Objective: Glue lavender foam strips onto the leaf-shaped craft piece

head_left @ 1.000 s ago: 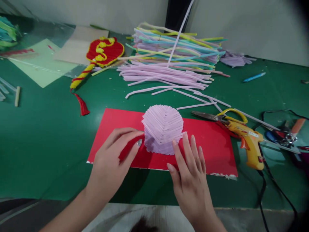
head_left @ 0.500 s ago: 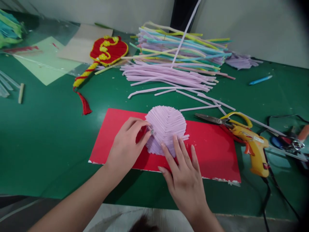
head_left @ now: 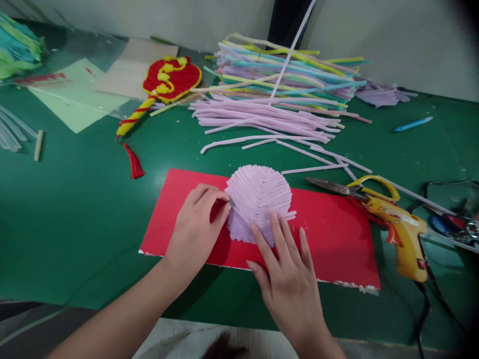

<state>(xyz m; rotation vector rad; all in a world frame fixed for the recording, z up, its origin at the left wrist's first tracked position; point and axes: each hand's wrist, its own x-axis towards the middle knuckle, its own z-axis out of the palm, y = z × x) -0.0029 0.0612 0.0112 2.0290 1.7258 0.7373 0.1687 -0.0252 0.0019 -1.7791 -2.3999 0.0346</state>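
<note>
A round fan-shaped piece [head_left: 258, 197], covered with slanting rows of lilac pipe cleaners, lies on a red board [head_left: 337, 234]. At its left edge my left hand [head_left: 200, 219] pinches thumb and index finger together on the end of a lilac pipe cleaner, mostly hidden by the fingertips. My right hand [head_left: 290, 269] lies spread, its fingertips resting on the lower right of the round piece. Two short pipe cleaner ends [head_left: 291, 215] stick out past the right edge.
Behind the board lie lilac pipe cleaners [head_left: 262, 117] and a multicoloured pile [head_left: 292, 70]. Scissors [head_left: 333, 187] and a yellow glue gun [head_left: 407, 239] with a cord are at right. A red and yellow fan [head_left: 172, 80] with a tassel and glue sticks [head_left: 13, 129] are at left.
My left fingertips have closed nearer the round piece's left edge, and the strip running from them now lies flat among the rows. My right hand stays pressed. The view has shifted slightly.
</note>
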